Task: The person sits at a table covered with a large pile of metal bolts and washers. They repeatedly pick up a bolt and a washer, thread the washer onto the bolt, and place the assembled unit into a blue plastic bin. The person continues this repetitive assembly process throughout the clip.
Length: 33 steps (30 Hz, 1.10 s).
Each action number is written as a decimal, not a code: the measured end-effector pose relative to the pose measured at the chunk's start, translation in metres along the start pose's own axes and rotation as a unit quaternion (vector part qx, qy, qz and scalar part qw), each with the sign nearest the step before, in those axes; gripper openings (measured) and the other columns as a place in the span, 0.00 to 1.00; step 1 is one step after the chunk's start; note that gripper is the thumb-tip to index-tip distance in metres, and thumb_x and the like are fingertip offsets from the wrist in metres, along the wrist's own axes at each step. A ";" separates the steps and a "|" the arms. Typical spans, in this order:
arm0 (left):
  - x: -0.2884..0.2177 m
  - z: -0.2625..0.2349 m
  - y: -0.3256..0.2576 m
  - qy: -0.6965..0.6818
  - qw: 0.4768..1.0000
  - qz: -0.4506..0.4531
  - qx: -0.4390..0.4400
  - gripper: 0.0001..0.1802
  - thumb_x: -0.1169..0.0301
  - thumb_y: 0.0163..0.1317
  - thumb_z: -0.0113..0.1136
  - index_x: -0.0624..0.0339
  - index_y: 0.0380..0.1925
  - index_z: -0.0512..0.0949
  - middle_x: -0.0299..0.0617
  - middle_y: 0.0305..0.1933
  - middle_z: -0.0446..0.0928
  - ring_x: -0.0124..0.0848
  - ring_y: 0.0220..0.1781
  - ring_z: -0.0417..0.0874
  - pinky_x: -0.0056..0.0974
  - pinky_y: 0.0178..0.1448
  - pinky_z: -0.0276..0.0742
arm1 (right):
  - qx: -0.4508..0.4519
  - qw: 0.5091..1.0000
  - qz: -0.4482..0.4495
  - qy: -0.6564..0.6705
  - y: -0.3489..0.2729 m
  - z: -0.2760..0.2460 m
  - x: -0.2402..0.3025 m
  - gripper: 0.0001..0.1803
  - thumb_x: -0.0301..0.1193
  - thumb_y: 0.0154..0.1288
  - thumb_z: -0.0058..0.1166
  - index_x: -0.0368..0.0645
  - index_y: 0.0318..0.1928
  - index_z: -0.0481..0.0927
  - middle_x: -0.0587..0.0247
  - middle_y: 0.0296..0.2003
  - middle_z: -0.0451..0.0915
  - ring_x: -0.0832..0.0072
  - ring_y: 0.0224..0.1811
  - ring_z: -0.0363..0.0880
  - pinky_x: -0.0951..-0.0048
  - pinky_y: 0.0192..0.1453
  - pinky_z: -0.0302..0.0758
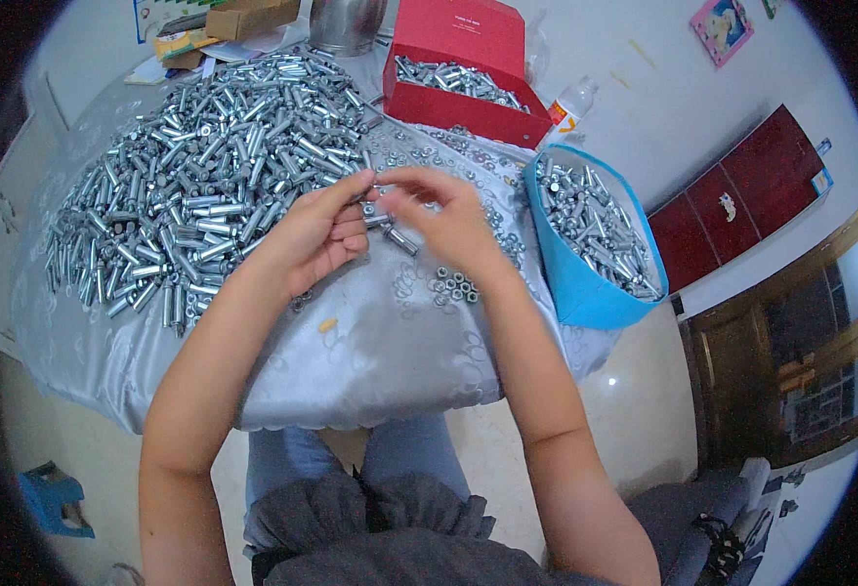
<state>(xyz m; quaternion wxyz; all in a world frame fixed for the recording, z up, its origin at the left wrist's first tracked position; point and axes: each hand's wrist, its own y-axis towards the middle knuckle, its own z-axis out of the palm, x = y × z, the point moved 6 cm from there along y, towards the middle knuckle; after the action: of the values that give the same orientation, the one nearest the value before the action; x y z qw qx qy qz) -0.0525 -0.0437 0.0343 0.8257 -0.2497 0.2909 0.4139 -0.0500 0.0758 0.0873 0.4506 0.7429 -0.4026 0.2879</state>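
Observation:
Over the middle of the table, my left hand (323,234) pinches a silver expansion bolt (368,164) between thumb and fingers, its end poking up past them. My right hand (448,223) meets it from the other side, fingertips curled in close to the bolt; the thumb is smeared, and what those fingers hold is hidden. Beneath the hands lies another loose bolt (401,240). A small cluster of hex nuts (456,285) sits by my right wrist. To the left spreads a big heap of expansion bolts (209,186).
Washers and nuts (429,148) lie scattered beyond my right hand. Behind them stands a red box (463,112) holding bolts, beside a plastic bottle (573,103). A blue fabric bin (600,308) full of bolts is at the right edge. A metal pot (346,24) stands at the back.

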 end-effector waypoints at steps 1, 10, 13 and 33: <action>0.000 0.003 0.000 -0.018 1.000 -0.005 -0.008 0.12 0.61 0.58 0.53 0.59 0.27 0.69 0.25 0.14 0.53 0.16 0.15 0.53 0.24 0.21 0.54 | -0.039 0.998 0.044 0.003 0.002 -0.019 -0.013 0.09 0.31 0.54 0.55 0.38 0.34 0.79 0.67 0.28 0.77 0.85 0.30 0.71 0.83 0.33 0.66; 0.012 0.002 -0.002 -0.051 0.996 -0.033 -0.062 0.10 0.65 0.57 0.50 0.62 0.28 0.69 0.26 0.13 0.54 0.17 0.13 0.52 0.25 0.20 0.53 | -0.124 0.928 0.178 -0.303 -0.022 -0.091 -0.081 0.10 0.30 0.52 0.52 0.38 0.33 0.79 0.49 0.27 0.77 0.57 0.31 0.77 0.65 0.39 0.72; 0.014 0.000 -0.002 -0.007 0.998 -0.036 -0.060 0.11 0.65 0.56 0.51 0.64 0.30 0.70 0.26 0.14 0.55 0.17 0.15 0.53 0.25 0.23 0.54 | -0.113 0.924 0.149 -0.334 -0.020 -0.089 -0.088 0.11 0.31 0.53 0.51 0.40 0.36 0.79 0.48 0.32 0.76 0.56 0.37 0.75 0.64 0.44 0.70; 0.014 0.001 -0.005 -0.033 0.996 -0.029 -0.084 0.11 0.64 0.56 0.51 0.63 0.30 0.71 0.25 0.15 0.55 0.17 0.15 0.54 0.24 0.22 0.55 | -0.135 0.896 0.068 -0.418 -0.003 -0.059 -0.087 0.09 0.32 0.48 0.56 0.40 0.28 0.80 0.49 0.29 0.76 0.54 0.37 0.71 0.62 0.44 0.68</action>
<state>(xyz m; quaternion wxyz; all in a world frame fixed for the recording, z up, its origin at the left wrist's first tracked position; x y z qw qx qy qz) -0.0413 -0.0381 0.0257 0.8227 -0.3125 0.2205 0.4207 -0.0957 0.1590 0.0422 0.3163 0.6980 -0.6379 -0.0762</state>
